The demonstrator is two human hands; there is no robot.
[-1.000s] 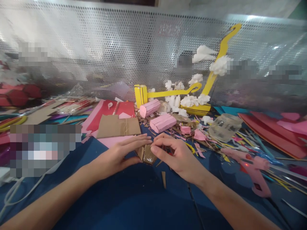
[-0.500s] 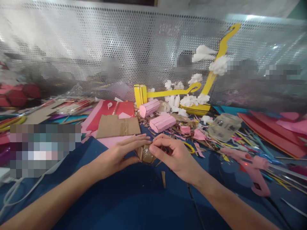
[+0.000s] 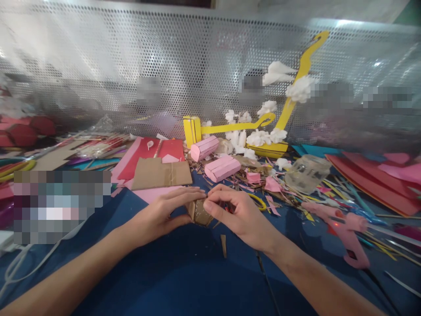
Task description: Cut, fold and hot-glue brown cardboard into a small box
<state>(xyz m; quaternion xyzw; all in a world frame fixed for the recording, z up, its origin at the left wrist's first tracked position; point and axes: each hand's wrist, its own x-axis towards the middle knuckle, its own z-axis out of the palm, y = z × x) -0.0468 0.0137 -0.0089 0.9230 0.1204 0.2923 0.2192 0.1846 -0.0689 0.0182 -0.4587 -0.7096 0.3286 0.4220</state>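
A small brown cardboard piece with a shiny face [image 3: 201, 213] sits between my hands, low over the blue table. My left hand [image 3: 171, 206] grips its left side, fingers over the top and thumb below. At its right edge, my right hand [image 3: 235, 210] closes in a pinch, with thumb and forefinger pressed against the piece. The right fingertips partly hide it. Close behind my hands lie two pink paper-covered prisms [image 3: 222, 168]. A thin cardboard sliver [image 3: 223, 245] rests just in front.
A pink glue gun [image 3: 348, 232] with a red light lies at right, its cord trailing forward. Cardboard [image 3: 162, 172] and red paper [image 3: 176, 149] lie behind my left hand. Yellow shapes with white tufts [image 3: 266, 149] stand before a perforated metal panel [image 3: 197, 57]. Paper scraps and yellow-handled scissors [image 3: 259, 202] lie beyond my right hand.
Almost nothing differs. My right thumb has shifted very slightly to the left along the cardboard piece, and both hands keep their hold.
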